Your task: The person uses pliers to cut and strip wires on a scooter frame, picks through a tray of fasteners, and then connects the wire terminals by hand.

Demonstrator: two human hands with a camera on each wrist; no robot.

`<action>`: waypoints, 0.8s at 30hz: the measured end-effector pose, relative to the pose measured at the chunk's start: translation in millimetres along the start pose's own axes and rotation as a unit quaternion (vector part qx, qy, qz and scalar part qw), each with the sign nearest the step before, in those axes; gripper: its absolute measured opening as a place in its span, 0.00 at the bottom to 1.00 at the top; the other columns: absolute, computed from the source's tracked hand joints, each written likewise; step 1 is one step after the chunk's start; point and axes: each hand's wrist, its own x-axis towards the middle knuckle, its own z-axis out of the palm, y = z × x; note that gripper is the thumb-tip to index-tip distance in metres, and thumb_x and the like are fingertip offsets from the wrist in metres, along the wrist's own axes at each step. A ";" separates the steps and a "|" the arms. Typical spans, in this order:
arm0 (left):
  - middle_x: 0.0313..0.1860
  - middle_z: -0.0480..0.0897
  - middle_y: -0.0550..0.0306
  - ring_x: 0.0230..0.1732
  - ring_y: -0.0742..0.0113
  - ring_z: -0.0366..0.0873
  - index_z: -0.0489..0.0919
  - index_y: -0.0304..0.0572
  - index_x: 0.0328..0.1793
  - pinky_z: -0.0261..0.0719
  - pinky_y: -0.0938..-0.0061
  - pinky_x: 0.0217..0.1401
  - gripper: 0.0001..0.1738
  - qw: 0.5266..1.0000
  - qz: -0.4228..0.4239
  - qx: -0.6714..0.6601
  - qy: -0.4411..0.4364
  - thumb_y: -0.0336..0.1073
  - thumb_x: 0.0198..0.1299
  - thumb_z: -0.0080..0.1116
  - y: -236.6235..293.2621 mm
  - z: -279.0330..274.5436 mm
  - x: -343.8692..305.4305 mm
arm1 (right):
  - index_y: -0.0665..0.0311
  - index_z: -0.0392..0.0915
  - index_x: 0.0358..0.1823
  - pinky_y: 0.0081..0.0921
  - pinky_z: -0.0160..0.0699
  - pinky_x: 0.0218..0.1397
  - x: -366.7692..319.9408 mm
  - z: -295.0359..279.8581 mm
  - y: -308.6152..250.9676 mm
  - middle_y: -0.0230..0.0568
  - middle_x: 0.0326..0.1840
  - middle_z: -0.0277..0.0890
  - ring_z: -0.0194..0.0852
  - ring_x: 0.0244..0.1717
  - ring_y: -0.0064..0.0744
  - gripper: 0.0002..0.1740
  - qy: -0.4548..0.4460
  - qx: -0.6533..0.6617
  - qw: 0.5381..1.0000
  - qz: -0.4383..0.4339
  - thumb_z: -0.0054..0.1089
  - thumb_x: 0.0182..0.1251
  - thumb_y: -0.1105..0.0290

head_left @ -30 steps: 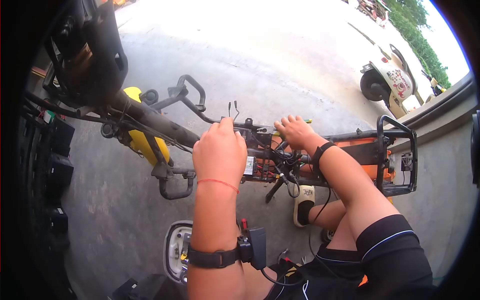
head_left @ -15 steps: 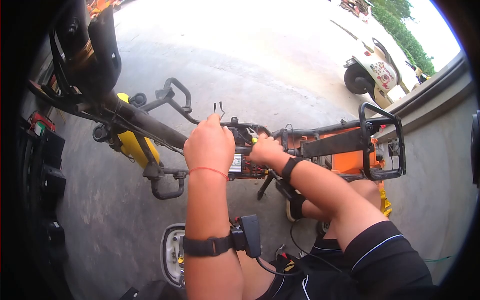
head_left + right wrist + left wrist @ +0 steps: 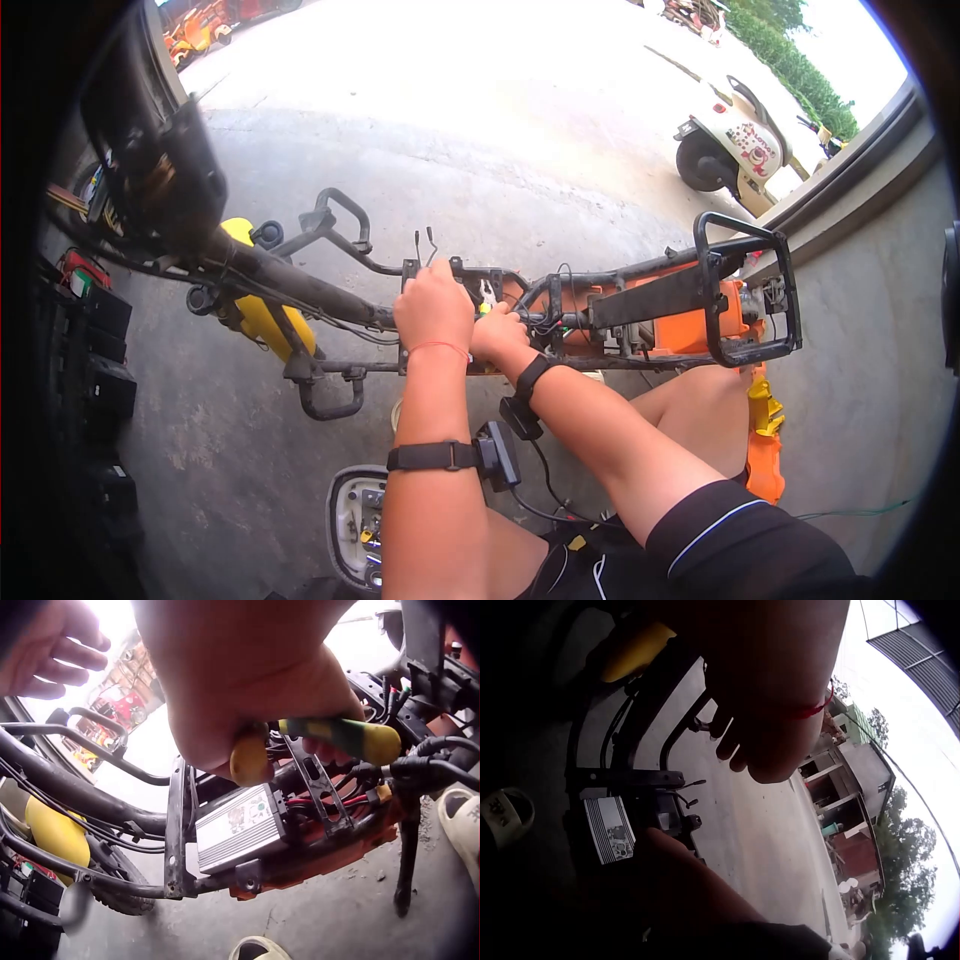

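The right hand [image 3: 500, 336] is wrapped around the pliers [image 3: 360, 741], fingers closed on the yellow-and-green handles, and here's the tool right over the black frame [image 3: 285, 283], its metal head just showing past the hand in the head view. Left hand [image 3: 436, 312] next: fingers apart and loosely bent, nothing in them, hanging above the frame near the two thin stalks [image 3: 693, 792] but clear of them. Down below sits the finned silver box [image 3: 238, 829], in the frame beside the slotted bracket [image 3: 319, 786], with red wires [image 3: 300, 801] running off its end. The step in hand looks like getting the pliers into position in that crowded middle section; whether their tips touch anything, I can't tell. From here, the next move seems to call for a steady wrist, the tips lined up on one chosen part and kept off the wiring, with the free left hand bracing the frame if needed.
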 end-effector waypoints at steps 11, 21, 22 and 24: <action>0.44 0.81 0.57 0.54 0.55 0.79 0.83 0.50 0.48 0.80 0.60 0.55 0.13 0.972 0.192 -0.033 -0.132 0.36 0.56 0.69 -55.5 152.5 30.1 | 0.75 0.60 0.63 0.50 0.75 0.66 23.1 -0.7 28.9 0.66 0.63 0.69 0.72 0.65 0.63 0.35 0.008 -0.017 0.993 -0.118 0.62 0.60 0.61; 0.42 0.81 0.58 0.53 0.56 0.79 0.85 0.52 0.43 0.80 0.61 0.54 0.11 0.978 0.116 -0.095 -0.143 0.32 0.53 0.70 -40.9 180.0 50.7 | 0.75 0.60 0.61 0.51 0.76 0.61 38.8 6.0 38.0 0.64 0.58 0.69 0.73 0.60 0.62 0.34 0.049 -0.012 0.982 -0.182 0.65 0.57 0.66; 0.42 0.81 0.59 0.53 0.56 0.79 0.86 0.52 0.43 0.80 0.62 0.54 0.11 0.977 0.119 -0.095 -0.151 0.32 0.52 0.70 -40.9 179.3 52.3 | 0.75 0.60 0.60 0.52 0.76 0.61 39.3 4.2 37.7 0.64 0.58 0.69 0.73 0.60 0.61 0.34 0.051 -0.018 0.981 -0.188 0.66 0.57 0.66; 0.42 0.81 0.59 0.53 0.57 0.79 0.86 0.53 0.44 0.80 0.62 0.54 0.12 0.975 0.123 -0.107 -0.148 0.32 0.52 0.70 -41.1 178.4 52.8 | 0.75 0.61 0.59 0.52 0.76 0.60 42.9 5.1 40.0 0.63 0.57 0.70 0.74 0.60 0.61 0.34 0.062 -0.022 0.979 -0.195 0.66 0.57 0.66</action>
